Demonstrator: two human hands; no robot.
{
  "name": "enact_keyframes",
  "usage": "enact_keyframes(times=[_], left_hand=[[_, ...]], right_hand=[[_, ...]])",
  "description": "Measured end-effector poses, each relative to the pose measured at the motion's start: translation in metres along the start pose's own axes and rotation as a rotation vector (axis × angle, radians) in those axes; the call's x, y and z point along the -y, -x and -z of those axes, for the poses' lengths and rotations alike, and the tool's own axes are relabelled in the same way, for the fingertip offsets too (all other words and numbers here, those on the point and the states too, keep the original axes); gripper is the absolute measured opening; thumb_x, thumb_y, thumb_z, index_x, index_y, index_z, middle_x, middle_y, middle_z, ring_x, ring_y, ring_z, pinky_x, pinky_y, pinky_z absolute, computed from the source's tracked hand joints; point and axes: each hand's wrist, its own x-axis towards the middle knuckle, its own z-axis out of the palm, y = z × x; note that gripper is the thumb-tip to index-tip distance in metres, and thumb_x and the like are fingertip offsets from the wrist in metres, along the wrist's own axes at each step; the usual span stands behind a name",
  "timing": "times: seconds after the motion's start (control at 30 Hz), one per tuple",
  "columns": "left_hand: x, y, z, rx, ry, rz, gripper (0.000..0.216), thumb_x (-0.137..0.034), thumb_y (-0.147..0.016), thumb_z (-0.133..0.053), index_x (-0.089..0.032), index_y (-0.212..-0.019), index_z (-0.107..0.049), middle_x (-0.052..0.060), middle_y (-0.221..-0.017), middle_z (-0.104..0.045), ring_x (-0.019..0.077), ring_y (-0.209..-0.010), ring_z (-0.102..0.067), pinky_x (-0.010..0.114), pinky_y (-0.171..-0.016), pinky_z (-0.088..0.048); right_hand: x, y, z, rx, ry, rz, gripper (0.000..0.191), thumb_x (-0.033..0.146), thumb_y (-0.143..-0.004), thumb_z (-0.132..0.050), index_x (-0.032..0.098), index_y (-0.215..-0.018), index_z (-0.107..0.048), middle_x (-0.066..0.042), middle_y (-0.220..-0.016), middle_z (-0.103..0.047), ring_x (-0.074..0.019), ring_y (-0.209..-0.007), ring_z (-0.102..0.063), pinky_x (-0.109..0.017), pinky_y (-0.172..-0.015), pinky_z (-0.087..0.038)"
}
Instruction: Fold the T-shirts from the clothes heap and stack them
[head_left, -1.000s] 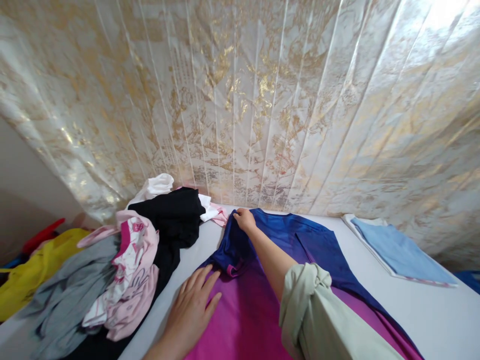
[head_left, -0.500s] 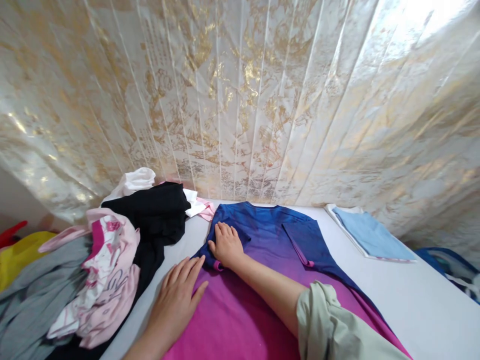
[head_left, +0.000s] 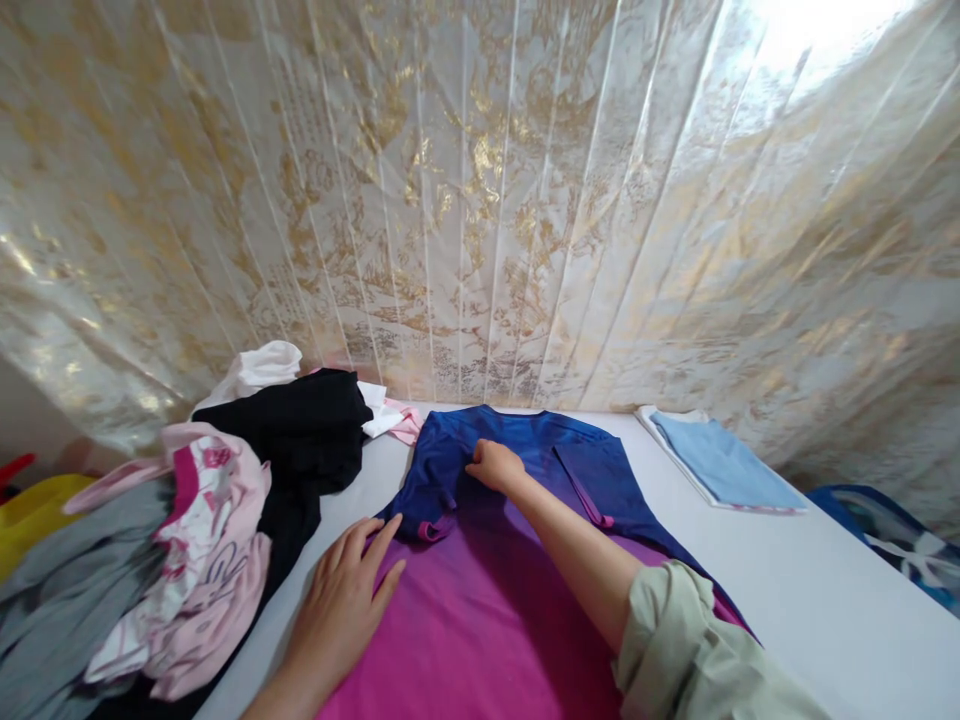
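Note:
A shirt [head_left: 480, 620] fading from blue at the top to magenta below lies flat on the white table [head_left: 825, 590], both sleeves folded inward. My left hand [head_left: 341, 610] lies open and flat on the shirt's left edge, fingers stretched toward the folded left sleeve [head_left: 431, 495]. My right hand [head_left: 495, 465] rests on the blue chest area beside that sleeve, fingers curled down onto the cloth; whether it pinches the fabric is unclear. My right forearm crosses the shirt, with a pale green rolled cuff [head_left: 675, 640].
A heap of clothes covers the left side: a black garment [head_left: 300, 440], a pink and white one [head_left: 202, 560], grey cloth [head_left: 52, 600], white pieces [head_left: 255, 365], something yellow [head_left: 30, 510]. A folded light blue garment [head_left: 720, 465] lies at the back right. A gold-patterned curtain [head_left: 480, 200] hangs behind.
My right hand pressed down the left sleeve, then slid right and up onto the blue chest. The sleeve now lies folded inward. My left hand has stayed flat in place.

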Motion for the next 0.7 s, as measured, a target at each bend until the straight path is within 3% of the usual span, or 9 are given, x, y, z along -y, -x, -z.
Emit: enact_keyframes(times=[0.1,0.27,0.4,0.53,0.63,0.7], left_hand=[[0.002,0.0,-0.001,-0.011,0.02,-0.006,0.048,-0.041,-0.092,-0.042,-0.029,-0.137,-0.05,0.008,-0.124,-0.058,0.0248,-0.116,-0.054,0.043,-0.098,-0.046],[0.001,-0.001,0.0,-0.026,0.038,0.005,0.049,-0.043,-0.091,-0.042,-0.028,-0.138,-0.049,0.008,-0.121,-0.058,0.0255,-0.115,-0.055,0.043,-0.097,-0.047],[0.003,0.0,-0.002,-0.021,0.081,0.009,0.048,-0.044,-0.092,-0.041,-0.026,-0.136,-0.05,0.008,-0.122,-0.059,0.025,-0.115,-0.055,0.044,-0.098,-0.046],[0.008,-0.001,0.001,-0.012,0.154,0.018,0.044,-0.042,-0.092,-0.041,-0.024,-0.13,-0.055,0.008,-0.118,-0.061,0.0236,-0.113,-0.057,0.04,-0.097,-0.048],[0.007,-0.024,0.02,0.027,0.174,-0.022,0.037,-0.039,-0.091,-0.043,-0.025,-0.121,-0.061,0.006,-0.115,-0.063,0.023,-0.11,-0.058,0.039,-0.096,-0.047],[0.001,-0.058,0.034,0.071,0.171,-0.099,0.033,-0.036,-0.093,-0.041,-0.026,-0.113,-0.065,0.005,-0.113,-0.064,0.0219,-0.108,-0.058,0.037,-0.097,-0.045]], right_hand=[[0.005,-0.009,0.006,0.009,-0.05,0.005,0.01,0.021,-0.074,-0.065,0.022,-0.083,-0.064,-0.003,-0.088,-0.07,-0.0199,-0.082,-0.065,-0.025,-0.064,-0.042],[0.016,-0.024,0.013,-0.136,-0.122,-0.02,0.02,0.025,-0.089,-0.047,0.024,-0.105,-0.058,-0.005,-0.105,-0.069,-0.0195,-0.097,-0.063,-0.026,-0.073,-0.043],[0.011,-0.022,-0.002,-0.1,-0.171,-0.072,0.019,0.027,-0.086,-0.055,0.022,-0.103,-0.06,-0.009,-0.103,-0.069,-0.0244,-0.098,-0.064,-0.032,-0.076,-0.045],[-0.004,-0.02,-0.017,-0.053,-0.265,-0.025,0.039,0.037,-0.084,-0.06,0.021,-0.119,-0.056,-0.008,-0.112,-0.068,-0.022,-0.103,-0.064,-0.029,-0.08,-0.047],[-0.01,-0.016,-0.019,-0.053,-0.351,0.067,0.058,0.032,-0.08,-0.064,0.021,-0.135,-0.046,-0.007,-0.124,-0.063,-0.0186,-0.107,-0.062,-0.025,-0.083,-0.047],[-0.011,-0.008,-0.018,-0.066,-0.391,0.141,0.069,0.025,-0.077,-0.065,0.023,-0.141,-0.04,-0.006,-0.126,-0.062,-0.0188,-0.104,-0.062,-0.026,-0.084,-0.047]])
